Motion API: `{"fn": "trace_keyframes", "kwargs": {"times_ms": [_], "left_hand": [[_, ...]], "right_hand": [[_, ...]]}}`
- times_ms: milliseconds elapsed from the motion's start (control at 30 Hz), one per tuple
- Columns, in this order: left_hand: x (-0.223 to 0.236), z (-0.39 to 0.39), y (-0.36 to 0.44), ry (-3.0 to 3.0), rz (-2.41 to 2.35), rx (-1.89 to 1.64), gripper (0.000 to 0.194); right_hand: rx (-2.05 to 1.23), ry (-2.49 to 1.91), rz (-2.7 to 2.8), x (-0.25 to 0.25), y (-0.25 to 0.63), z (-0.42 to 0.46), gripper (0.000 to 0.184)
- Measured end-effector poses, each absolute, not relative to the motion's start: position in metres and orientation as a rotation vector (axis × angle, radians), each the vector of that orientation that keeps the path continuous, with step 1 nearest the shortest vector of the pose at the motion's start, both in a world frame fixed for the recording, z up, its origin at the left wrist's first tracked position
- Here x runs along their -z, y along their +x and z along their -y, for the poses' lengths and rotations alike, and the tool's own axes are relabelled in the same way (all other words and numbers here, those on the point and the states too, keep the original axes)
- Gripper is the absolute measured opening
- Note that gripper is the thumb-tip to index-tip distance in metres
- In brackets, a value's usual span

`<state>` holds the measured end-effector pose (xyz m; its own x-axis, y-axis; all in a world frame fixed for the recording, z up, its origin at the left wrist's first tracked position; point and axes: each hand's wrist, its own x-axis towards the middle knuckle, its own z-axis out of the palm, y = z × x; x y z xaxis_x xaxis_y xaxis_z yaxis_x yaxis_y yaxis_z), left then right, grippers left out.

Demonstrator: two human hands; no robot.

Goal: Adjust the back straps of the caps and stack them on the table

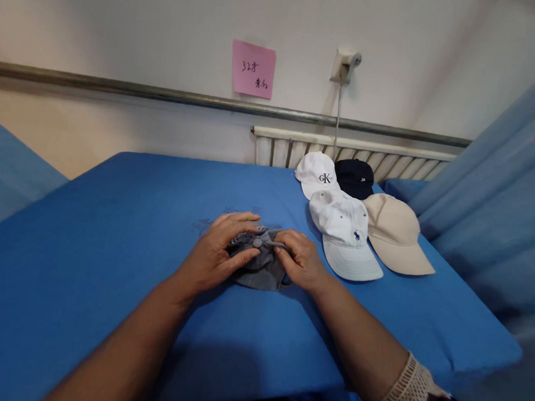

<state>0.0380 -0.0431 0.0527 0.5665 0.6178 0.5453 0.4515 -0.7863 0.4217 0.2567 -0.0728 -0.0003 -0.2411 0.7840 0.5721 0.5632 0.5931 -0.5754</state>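
A grey baseball cap [260, 276] lies on the blue-covered table between my two hands, its top button facing up. My left hand [216, 249] curves over the cap's left side, with fingers across the far part of the crown and the thumb near the button. On the other side, my right hand [303, 259] pinches a fold of the crown between thumb and fingers. My hands hide much of the cap's sides. Nearest to my right hand is a white cap [345, 230] with a dark blue rider logo.
Beside the white cap sits a beige cap [396, 234]. Behind them are a white cap with black letters [318, 172] and a navy cap [355, 177]. The blue table cover [85, 243] has dark markings beyond the grey cap. A radiator [298, 148] and blue curtain [501, 198] border the table.
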Motion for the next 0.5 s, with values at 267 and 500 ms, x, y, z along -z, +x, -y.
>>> {"fn": "trace_keyframes", "kwargs": {"times_ms": [267, 500], "left_hand": [[-0.041, 0.034, 0.041, 2.529, -0.932, -0.996, 0.021], [-0.111, 0.048, 0.067, 2.577, -1.299, -1.048, 0.022]], "right_hand": [[-0.229, -1.132, 1.875, 0.004, 0.253, 0.073, 0.015], [0.083, -1.163, 1.613, 0.008, 0.258, 0.064, 0.032]]}}
